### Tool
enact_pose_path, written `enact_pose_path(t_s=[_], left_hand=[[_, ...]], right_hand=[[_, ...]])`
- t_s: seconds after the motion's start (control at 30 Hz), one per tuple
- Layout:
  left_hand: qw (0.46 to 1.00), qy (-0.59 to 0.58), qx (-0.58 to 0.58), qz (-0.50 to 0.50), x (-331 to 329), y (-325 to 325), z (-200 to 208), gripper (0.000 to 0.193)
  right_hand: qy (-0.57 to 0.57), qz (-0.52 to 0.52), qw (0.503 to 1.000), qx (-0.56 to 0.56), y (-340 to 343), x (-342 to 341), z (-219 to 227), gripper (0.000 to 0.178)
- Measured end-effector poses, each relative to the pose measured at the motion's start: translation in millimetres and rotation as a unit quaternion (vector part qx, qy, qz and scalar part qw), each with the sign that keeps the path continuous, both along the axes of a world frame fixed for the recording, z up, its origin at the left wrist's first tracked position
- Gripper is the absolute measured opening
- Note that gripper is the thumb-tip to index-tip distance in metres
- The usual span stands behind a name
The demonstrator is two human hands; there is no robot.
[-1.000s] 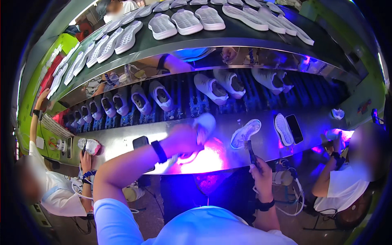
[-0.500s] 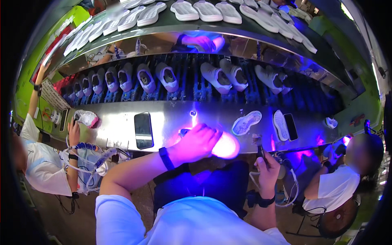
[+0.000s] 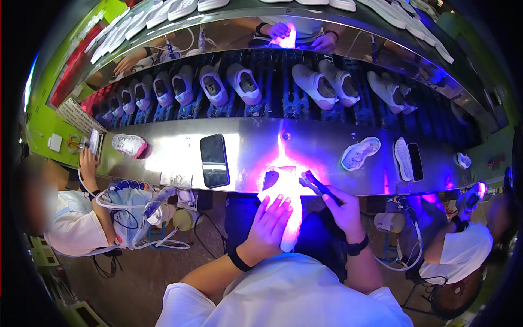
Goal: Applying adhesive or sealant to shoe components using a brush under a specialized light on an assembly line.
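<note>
A shoe (image 3: 292,210), washed out by bright violet-white light, lies lengthwise toward me across the bench's near edge. My left hand (image 3: 267,228) grips its left side, fingers closed over it. In my right hand (image 3: 342,210) is a dark-handled brush (image 3: 320,186), its tip close beside the shoe's far right part; glare hides whether they touch. A dark opening shows at the shoe's far end. To the right, a loose shoe sole (image 3: 360,153) rests on the bench.
Grey shoes (image 3: 248,84) stand in a row on a blue conveyor (image 3: 278,90) beyond the metal bench (image 3: 321,131). White soles (image 3: 381,16) line the shelf above. Phones lie left (image 3: 214,161) and right (image 3: 415,162). Co-workers sit on both sides, the left one's hand (image 3: 87,163) at the bench.
The shoe has turned from lying sideways to pointing toward me, and my left hand has drawn back nearer my body. My right hand has brought the brush left to the shoe. The view has shifted.
</note>
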State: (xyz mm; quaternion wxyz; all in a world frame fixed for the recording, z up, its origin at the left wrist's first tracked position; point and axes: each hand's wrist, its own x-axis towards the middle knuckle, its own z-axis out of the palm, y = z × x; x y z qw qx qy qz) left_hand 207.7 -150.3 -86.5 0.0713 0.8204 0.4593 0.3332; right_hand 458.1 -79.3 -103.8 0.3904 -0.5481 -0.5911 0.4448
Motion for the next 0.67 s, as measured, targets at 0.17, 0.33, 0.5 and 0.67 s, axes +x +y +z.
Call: enact_pose_path(t_s=[0.17,0.33,0.5,0.67], left_hand=[[1.0,0.007,-0.015,-0.025,-1,-12,4,0.069],[0.998,-0.005,-0.034,-0.046,2,-16,20,0.053],[0.998,0.003,-0.037,-0.048,7,-16,23,0.049],[0.997,0.051,-0.024,-0.059,7,-14,26,0.052]], right_hand=[[0.0,0.011,1.0,-0.017,2,1,-9,0.031],[0.001,0.065,0.991,-0.119,-20,25,11,0.033],[0.035,0.051,0.989,-0.138,-39,27,20,0.033],[0.024,0.123,0.975,-0.182,-57,57,27,0.036]])
